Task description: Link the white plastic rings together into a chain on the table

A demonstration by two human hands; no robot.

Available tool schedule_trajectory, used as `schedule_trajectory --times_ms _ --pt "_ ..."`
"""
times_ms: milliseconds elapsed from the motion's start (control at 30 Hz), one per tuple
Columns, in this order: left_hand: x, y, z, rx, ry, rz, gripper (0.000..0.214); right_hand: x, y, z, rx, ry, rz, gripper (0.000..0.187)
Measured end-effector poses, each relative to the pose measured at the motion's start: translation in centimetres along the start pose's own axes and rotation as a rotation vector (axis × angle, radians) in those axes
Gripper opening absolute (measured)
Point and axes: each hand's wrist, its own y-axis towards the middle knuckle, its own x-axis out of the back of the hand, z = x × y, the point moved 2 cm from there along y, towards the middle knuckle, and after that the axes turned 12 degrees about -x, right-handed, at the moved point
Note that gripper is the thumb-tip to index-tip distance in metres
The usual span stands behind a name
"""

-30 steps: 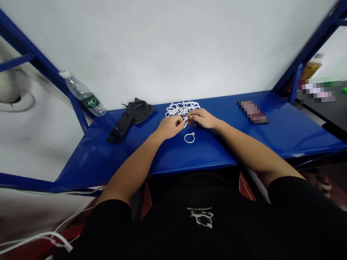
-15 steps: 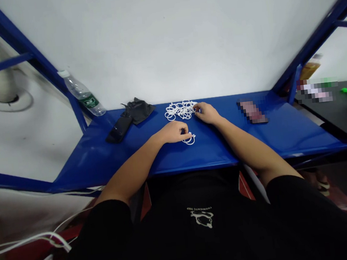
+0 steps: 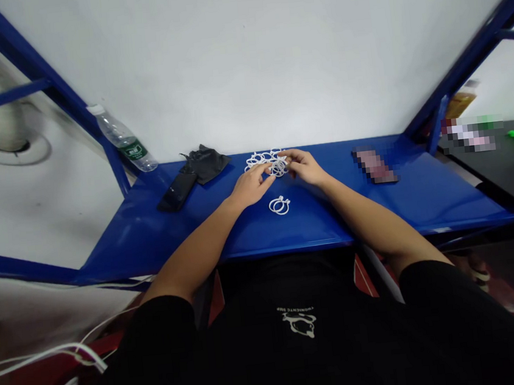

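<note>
A loose heap of white plastic rings (image 3: 268, 162) lies at the back of the blue metal table (image 3: 129, 243), and my two hands meet at it. My right hand (image 3: 304, 168) pinches a white plastic ring (image 3: 280, 167) at the heap's front edge. My left hand (image 3: 251, 187) reaches in from the other side, its extended fingertips against that same ring. Closer to me, a pair of overlapping white rings (image 3: 279, 205) lies on the tabletop, touching neither hand.
Left of the heap lie a black cloth (image 3: 205, 163) and a black phone (image 3: 176, 190), with a plastic water bottle (image 3: 123, 139) behind them. A blurred flat object (image 3: 373, 165) lies to the right. Blue steel uprights (image 3: 436, 124) frame the table's sides, with a white wall behind.
My left hand has moved forward from the near rings to the heap, leaving them on the tabletop. My right hand has shifted left into the heap's front edge.
</note>
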Motion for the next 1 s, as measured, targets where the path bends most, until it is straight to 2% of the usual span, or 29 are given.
schedule_trajectory --times_ms 133,233,367,567,900,1000 --pt "0.1 0.0 0.3 -0.032 0.011 -0.002 0.032 -2.5 -1.1 1.3 0.031 0.204 0.242 0.044" --pt "0.0 0.0 0.6 -0.059 0.011 0.034 0.032 -3.4 -1.7 1.6 0.033 0.214 0.321 0.044" --pt "-0.1 0.0 0.5 -0.081 0.016 0.028 0.034 -3.5 -1.9 1.6 0.006 0.170 0.298 0.034" --pt "-0.1 -0.2 -0.3 -0.122 0.010 0.056 0.035 -3.6 -1.9 1.7 0.044 0.104 0.227 0.016" --pt "-0.4 -0.2 -0.4 -0.162 -0.003 0.065 0.034 -3.7 -2.1 1.5 0.041 -0.001 0.158 0.010" --pt "-0.2 -0.2 -0.6 -0.174 -0.004 0.063 0.033 -3.6 -2.0 1.6 0.053 0.012 0.172 0.010"
